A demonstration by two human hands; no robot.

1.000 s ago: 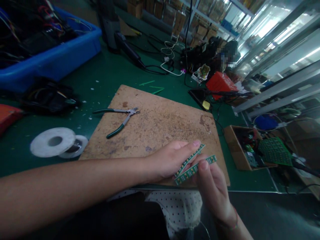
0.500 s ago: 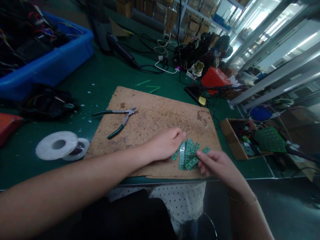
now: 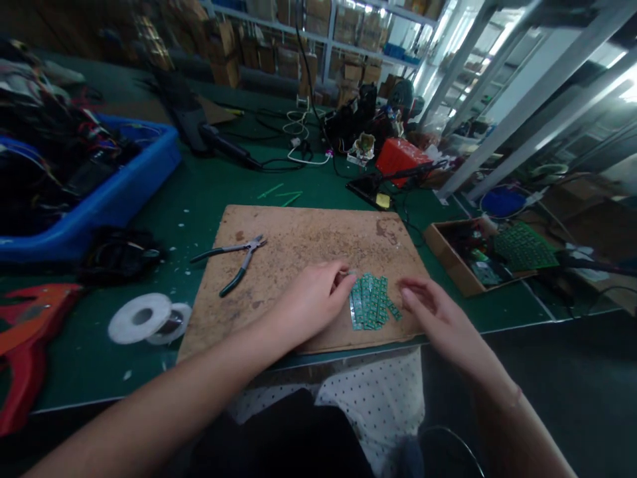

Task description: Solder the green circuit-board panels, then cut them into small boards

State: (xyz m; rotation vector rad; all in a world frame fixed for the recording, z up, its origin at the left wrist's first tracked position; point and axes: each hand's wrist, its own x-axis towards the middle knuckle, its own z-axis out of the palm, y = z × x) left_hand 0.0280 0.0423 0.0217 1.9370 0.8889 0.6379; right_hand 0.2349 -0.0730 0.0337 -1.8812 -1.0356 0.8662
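Several narrow green circuit board strips [image 3: 369, 302] lie side by side on a worn brown board [image 3: 298, 232], with a short strip [image 3: 393, 309] angled at their right. My left hand [image 3: 318, 295] rests on the board at their left edge, its fingers curled and thumb close to the index finger. Whatever sits between those fingertips is too small to make out. To the right of the strips, my right hand [image 3: 440, 309] hovers with thumb and fingers slightly apart, holding nothing visible. Cutting pliers [image 3: 243, 255] with dark green handles lie spread at the board's left.
Left of the board are a white spool [image 3: 139, 318], a red-orange tool [image 3: 30, 352] and a blue bin [image 3: 134, 189] of wired parts. A cardboard box [image 3: 460, 265] with circuit boards stands at right. Behind are a black stand with yellow sponge [image 3: 382, 200] and a red box [image 3: 402, 161].
My right hand has let go of a strip and drawn back to the right. The strips now lie more evenly side by side. My left hand has turned, and the view has shifted.
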